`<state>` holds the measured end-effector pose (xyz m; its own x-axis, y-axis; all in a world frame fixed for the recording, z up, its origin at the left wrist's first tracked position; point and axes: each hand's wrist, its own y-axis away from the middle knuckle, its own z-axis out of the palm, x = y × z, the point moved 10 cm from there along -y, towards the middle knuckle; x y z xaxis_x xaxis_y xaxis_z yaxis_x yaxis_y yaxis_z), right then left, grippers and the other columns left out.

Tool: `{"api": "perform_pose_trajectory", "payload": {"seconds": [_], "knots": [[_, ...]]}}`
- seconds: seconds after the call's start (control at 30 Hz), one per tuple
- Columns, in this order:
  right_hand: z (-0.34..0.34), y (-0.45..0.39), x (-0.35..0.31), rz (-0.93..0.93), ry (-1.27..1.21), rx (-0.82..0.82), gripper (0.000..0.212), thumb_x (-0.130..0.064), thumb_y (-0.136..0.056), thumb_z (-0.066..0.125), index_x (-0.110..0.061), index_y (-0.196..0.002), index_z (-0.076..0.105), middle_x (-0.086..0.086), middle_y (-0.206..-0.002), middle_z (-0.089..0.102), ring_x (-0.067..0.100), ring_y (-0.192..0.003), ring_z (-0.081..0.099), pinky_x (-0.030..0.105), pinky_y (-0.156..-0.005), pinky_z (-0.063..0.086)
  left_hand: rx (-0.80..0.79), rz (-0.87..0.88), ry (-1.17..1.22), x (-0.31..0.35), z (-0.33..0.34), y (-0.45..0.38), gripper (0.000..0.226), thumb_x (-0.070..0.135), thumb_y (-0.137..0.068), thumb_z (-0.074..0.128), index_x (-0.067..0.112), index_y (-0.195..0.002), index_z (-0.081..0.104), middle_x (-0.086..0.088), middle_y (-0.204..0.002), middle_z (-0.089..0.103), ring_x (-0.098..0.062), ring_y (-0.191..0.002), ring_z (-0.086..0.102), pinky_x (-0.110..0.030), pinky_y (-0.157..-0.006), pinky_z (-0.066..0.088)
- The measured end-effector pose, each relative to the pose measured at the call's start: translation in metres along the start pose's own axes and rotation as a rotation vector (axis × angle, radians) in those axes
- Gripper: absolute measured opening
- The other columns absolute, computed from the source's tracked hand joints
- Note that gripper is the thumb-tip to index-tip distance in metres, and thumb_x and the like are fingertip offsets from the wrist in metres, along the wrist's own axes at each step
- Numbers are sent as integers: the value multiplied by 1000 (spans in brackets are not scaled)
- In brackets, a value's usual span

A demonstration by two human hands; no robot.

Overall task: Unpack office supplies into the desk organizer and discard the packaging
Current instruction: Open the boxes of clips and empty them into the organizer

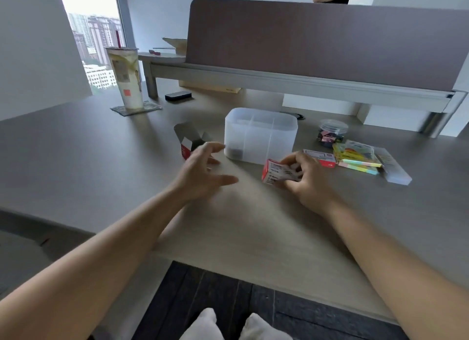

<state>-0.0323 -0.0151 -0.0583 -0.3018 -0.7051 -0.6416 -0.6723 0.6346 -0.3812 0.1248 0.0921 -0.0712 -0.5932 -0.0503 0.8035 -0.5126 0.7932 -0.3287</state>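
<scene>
1. Upper left of the frame: a tall drink cup (127,78) stands on a coaster (137,108), with a small black device (178,96) just to its right.
2. Left of centre: an opened red and grey carton (189,143) lies on the desk (76,162), flaps up.
3. The left hand (200,173) hovers in front of that carton, fingers spread and loose, holding nothing.
4. Centre: the translucent desk organizer (261,136), divided into compartments; something dark sits in its lower left compartment.
5. Right of centre: the right hand (307,181) grips a small red and white box (276,173) just in front of the organizer.
6. Right: a flat red and white pack (320,157), pastel sticky notes (355,159), a clear jar of clips (330,134) and a frosted case (393,167).
</scene>
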Motion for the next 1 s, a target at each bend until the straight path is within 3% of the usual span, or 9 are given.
{"api": "perform_pose_trajectory", "payload": {"seconds": [0.17,0.23,0.3,0.37,0.47,0.67,0.8,0.9,1.0], "knots": [[18,-8,-27,-69,-177,-62,30,-9,-67,74,-14,-89,54,4,-93,56,21,-89,50,28,-72,44,-240,-22,171,6,37,-8,61,9,-64,76,14,-119,48,7,-98,56,-14,-86,58,-33,-79,52],[21,-13,-33,-91,-208,-74,31,-8,-66,75,-15,-88,54,6,-95,58,17,-85,52,24,-70,46,-257,-1,181,8,39,-15,47,8,-64,76,18,-106,55,5,-90,61,-18,-82,62,-34,-77,53],[22,-20,-35,-100,-202,-74,32,-7,-66,74,-17,-88,53,8,-97,59,19,-87,54,29,-73,48,-243,30,171,9,35,-24,38,8,-63,76,24,-92,58,3,-85,64,-20,-80,63,-34,-76,53],[21,-28,-38,-110,-198,-83,28,-8,-69,73,-20,-86,54,4,-94,59,18,-88,55,28,-74,49,-242,37,199,8,30,-33,35,5,-64,75,27,-86,58,2,-82,65,-15,-77,64,-30,-75,54],[20,-41,-40,-102,-257,-121,21,-7,-76,65,-24,-82,56,-8,-81,60,7,-78,57,15,-68,49,-280,20,277,5,26,-43,39,-4,-67,70,27,-88,57,5,-78,68,-4,-69,67,-18,-69,56],[19,-61,-52,-201,-20,-175,22,-8,-77,64,-13,-98,64,-11,-85,59,-6,-74,54,1,-69,40,-339,-2,343,6,20,-61,38,-9,-70,64,22,-90,59,10,-63,72,-6,-64,68,-13,-61,52],[18,-70,-58,-255,81,-180,29,-8,-76,64,-10,-105,63,-10,-90,57,-9,-70,49,-3,-68,37,-353,-8,374,6,17,-71,36,-8,-72,63,22,-91,60,-2,-78,70,-8,-68,68,-18,-67,55],[17,-75,-62,-289,156,-161,30,-11,-77,63,-13,-108,62,-5,-97,65,1,-74,52,6,-72,41,-357,-7,370,9,16,-77,35,-7,-73,62,22,-93,58,-8,-84,67,-9,-68,68,-23,-72,55],[17,-79,-67,-316,204,-137,34,-13,-77,62,-14,-111,60,4,-101,68,7,-82,51,17,-76,42,-349,3,374,16,15,-81,36,-8,-74,61,20,-96,56,-5,-82,66,-4,-66,67,-15,-62,54]]}}
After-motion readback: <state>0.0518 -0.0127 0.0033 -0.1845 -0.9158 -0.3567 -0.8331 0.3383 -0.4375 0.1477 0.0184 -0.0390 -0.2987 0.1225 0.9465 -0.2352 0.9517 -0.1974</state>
